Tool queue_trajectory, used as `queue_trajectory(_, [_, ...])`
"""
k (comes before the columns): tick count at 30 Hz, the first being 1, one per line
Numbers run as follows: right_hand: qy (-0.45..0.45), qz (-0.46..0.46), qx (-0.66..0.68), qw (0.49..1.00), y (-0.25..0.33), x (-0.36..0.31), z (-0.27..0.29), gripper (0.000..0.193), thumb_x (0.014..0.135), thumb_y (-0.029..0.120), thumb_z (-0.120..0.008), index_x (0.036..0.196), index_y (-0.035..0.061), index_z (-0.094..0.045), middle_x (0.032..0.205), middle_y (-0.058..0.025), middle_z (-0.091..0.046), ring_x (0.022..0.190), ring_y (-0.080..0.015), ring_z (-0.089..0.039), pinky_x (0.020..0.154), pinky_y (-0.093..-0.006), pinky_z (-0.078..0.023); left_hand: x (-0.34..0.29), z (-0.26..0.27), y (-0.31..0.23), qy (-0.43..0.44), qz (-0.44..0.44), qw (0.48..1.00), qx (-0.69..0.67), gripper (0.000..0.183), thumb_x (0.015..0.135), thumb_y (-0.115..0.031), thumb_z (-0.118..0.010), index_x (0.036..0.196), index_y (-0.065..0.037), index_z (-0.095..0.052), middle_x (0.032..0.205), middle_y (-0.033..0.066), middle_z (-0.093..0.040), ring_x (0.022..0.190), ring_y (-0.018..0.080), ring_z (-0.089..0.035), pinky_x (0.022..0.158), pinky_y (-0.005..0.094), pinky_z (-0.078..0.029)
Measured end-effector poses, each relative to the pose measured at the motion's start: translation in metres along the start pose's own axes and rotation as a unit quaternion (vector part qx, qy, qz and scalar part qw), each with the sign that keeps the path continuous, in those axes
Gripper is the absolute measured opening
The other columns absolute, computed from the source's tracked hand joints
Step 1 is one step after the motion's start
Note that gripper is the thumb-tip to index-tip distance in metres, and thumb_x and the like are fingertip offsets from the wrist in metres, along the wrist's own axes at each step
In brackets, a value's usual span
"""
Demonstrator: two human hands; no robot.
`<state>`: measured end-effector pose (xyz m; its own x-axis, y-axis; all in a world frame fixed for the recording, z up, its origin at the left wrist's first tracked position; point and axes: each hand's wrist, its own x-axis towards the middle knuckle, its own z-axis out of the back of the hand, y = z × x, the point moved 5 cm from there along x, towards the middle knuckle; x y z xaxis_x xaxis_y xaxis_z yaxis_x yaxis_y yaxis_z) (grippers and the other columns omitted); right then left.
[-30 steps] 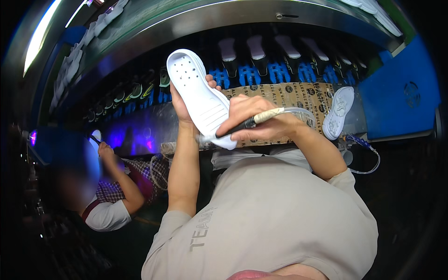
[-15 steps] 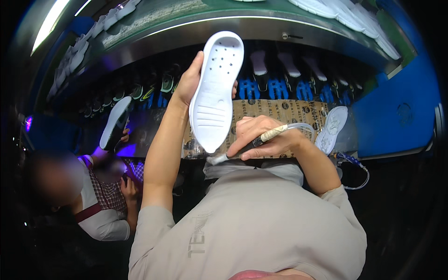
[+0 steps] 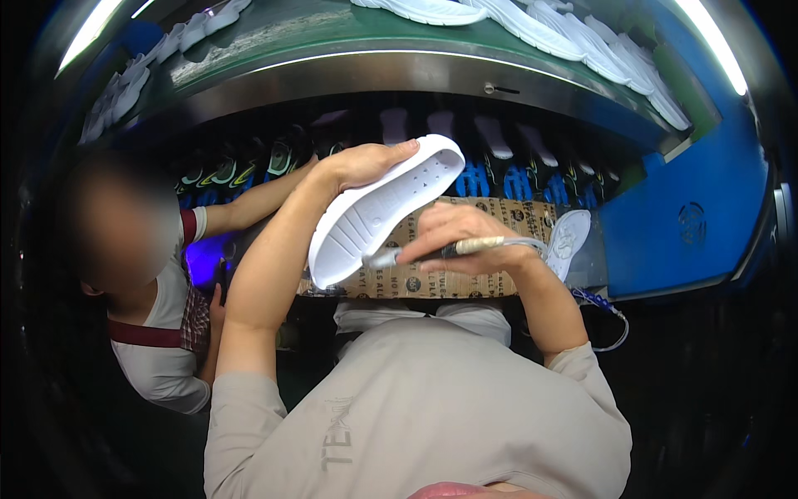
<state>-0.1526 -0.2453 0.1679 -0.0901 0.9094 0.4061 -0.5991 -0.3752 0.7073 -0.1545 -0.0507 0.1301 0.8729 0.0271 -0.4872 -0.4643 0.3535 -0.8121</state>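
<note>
My left hand [image 3: 370, 165] grips a white shoe sole [image 3: 362, 212] by its far end, fingers hidden behind it. The sole is tilted, its hollow inner side with ribs and small holes facing me. A glue brush [image 3: 440, 251] with a wrapped handle and a clear tube is held in my right hand [image 3: 465, 233]. Its pale bristle tip is at the sole's near edge; whether it touches I cannot tell. Another white sole [image 3: 568, 243] lies at the right end of the cardboard-covered bench [image 3: 490, 214].
A green conveyor belt [image 3: 291, 50] carrying several white soles [image 3: 532, 29] runs across the back behind a metal edge. Below it stand rows of shoe uppers [image 3: 283, 156] and blue supports [image 3: 515, 183]. A co-worker [image 3: 154, 349] reaches in at the left. A blue panel [image 3: 682, 208] rises at the right.
My left hand has lowered and tilted the sole sideways. The brush has moved slightly left and up to the sole's edge. The co-worker has leaned closer and now reaches toward the shoe row.
</note>
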Motion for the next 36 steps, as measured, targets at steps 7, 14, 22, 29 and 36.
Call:
queue_trajectory(7, [0.017, -0.018, -0.056, 0.998, -0.003, -0.007, 0.017, 0.033, 0.082, 0.01, -0.084, 0.114, 0.0178, -0.081, 0.085, -0.0006, -0.067, 0.08, -0.0196, -0.063, 0.073, -0.0347, -0.054, -0.007, 0.005, 0.007, -0.029, 0.023, 0.999, 0.02, 0.074, 0.105, -0.065, -0.047, 0.139, -0.003, -0.067, 0.133, 0.0228, -0.068, 0.118, 0.0278, -0.068, 0.099, 0.0344, -0.054])
queue_trajectory(14, [0.012, -0.049, -0.069, 0.996, -0.019, -0.01, 0.028, 0.033, 0.083, 0.015, -0.084, 0.115, 0.0206, -0.081, 0.089, 0.0003, -0.07, 0.082, -0.0187, -0.065, 0.072, -0.0325, -0.055, 0.006, 0.019, 0.033, -0.024, 0.042, 0.999, -0.011, 0.069, 0.106, -0.06, -0.051, 0.14, -0.001, -0.065, 0.132, 0.0195, -0.068, 0.114, 0.0232, -0.067, 0.097, 0.0338, -0.053])
queue_trajectory(22, [-0.001, -0.058, -0.077, 0.995, -0.037, -0.013, 0.044, 0.032, 0.086, 0.019, -0.082, 0.118, 0.0207, -0.08, 0.086, 0.0, -0.067, 0.076, -0.019, -0.061, 0.073, -0.0359, -0.052, -0.009, 0.027, 0.028, -0.037, 0.048, 0.998, 0.024, 0.071, 0.105, -0.063, -0.051, 0.138, -0.002, -0.067, 0.126, 0.0196, -0.071, 0.11, 0.0228, -0.068, 0.096, 0.0321, -0.052])
queue_trajectory(29, [-0.003, -0.075, -0.16, 0.984, -0.046, -0.026, 0.05, 0.031, 0.084, 0.024, -0.084, 0.114, 0.0187, -0.081, 0.08, -0.0018, -0.068, 0.077, -0.0197, -0.061, 0.071, -0.0345, -0.05, -0.005, 0.028, 0.039, -0.073, 0.041, 0.995, -0.05, 0.069, 0.105, -0.061, -0.051, 0.135, -0.001, -0.069, 0.123, 0.0202, -0.072, 0.106, 0.0221, -0.07, 0.091, 0.0317, -0.054])
queue_trajectory(36, [-0.342, -0.075, -0.008, 0.937, -0.06, -0.07, 0.062, 0.028, 0.092, 0.02, -0.079, 0.117, 0.0074, -0.079, 0.085, -0.0046, -0.072, 0.074, -0.0134, -0.057, 0.064, -0.0281, -0.045, -0.013, 0.106, -0.057, 0.01, -0.37, 0.842, -0.393, 0.059, 0.113, -0.043, -0.032, 0.14, 0.005, -0.054, 0.117, 0.0234, -0.072, 0.09, 0.0305, -0.076, 0.072, 0.0431, -0.065])
